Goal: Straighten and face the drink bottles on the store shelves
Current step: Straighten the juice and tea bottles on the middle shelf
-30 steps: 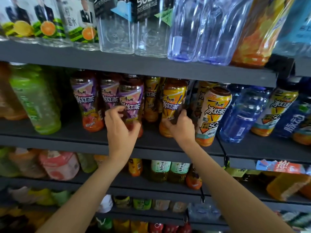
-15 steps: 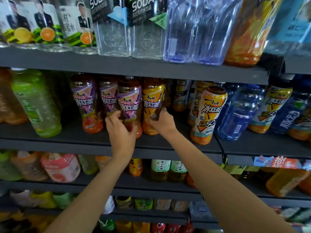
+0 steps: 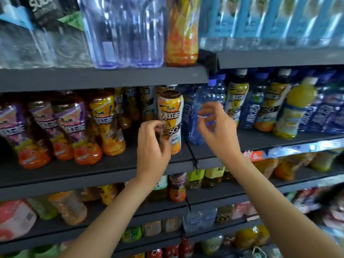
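Observation:
On the middle shelf stands a white and yellow iced tea bottle, at the right end of a row of purple-label tea bottles and a yellow-label tea bottle. My left hand has its fingers curled against that white and yellow bottle's lower left side and holds it. My right hand hovers in front of a clear blue water bottle just right of the shelf divider. Its fingers are spread and loosely bent, not wrapped round the bottle.
More tea bottles, dark blue bottles and a yellow drink bottle fill the shelf to the right. Large water bottles stand on the shelf above. Lower shelves hold several small drinks. A black divider splits the middle shelf.
Both hands let go of the purple-label and yellow-label tea bottles and moved right. The left now holds the white and yellow bottle and the right is at the blue water bottle. The view shifted right.

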The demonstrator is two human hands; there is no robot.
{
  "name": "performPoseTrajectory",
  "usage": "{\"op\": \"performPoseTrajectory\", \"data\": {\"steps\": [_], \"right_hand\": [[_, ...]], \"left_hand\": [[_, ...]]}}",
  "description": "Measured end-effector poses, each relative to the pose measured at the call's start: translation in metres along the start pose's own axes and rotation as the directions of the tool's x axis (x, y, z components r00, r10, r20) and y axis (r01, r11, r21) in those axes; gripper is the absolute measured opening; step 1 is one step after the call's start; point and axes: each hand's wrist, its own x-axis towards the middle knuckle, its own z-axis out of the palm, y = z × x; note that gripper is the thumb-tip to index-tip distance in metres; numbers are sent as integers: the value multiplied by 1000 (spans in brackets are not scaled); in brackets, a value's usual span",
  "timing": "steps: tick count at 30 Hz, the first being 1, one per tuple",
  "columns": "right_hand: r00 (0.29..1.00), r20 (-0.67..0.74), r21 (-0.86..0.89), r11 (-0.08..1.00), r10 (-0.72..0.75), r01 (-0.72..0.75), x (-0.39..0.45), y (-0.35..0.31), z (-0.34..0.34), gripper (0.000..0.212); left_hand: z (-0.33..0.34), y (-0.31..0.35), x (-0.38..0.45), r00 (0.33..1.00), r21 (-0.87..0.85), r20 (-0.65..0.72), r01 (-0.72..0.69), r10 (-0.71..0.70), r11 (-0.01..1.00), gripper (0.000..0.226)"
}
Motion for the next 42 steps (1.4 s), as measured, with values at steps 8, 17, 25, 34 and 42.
{"op": "performPoseTrajectory", "data": {"steps": [8, 17, 25, 34, 42], "right_hand": [[973, -186, -154, 973, 140, -170, 8, 135, -84, 35], [895, -202, -129, 895, 398, -428, 44, 270, -169, 72], [926, -157, -151, 918, 345, -367, 54, 283, -163, 76], [949, -97, -3, 954, 299, -300, 46, 283, -166, 58], [982, 135, 180, 971, 136, -159, 35, 229, -139, 59]], "left_hand": [[135, 73, 9, 990, -91, 118, -67, 78, 994, 29], [272, 132, 17, 975, -38, 207, 89, -79, 995, 32], [294, 136, 10, 962, 95, 246, 97, -118, 991, 37], [301, 146, 2, 919, 35, 373, 126, -130, 991, 55], [257, 134, -2, 883, 41, 410, 233, -229, 972, 82]]}}
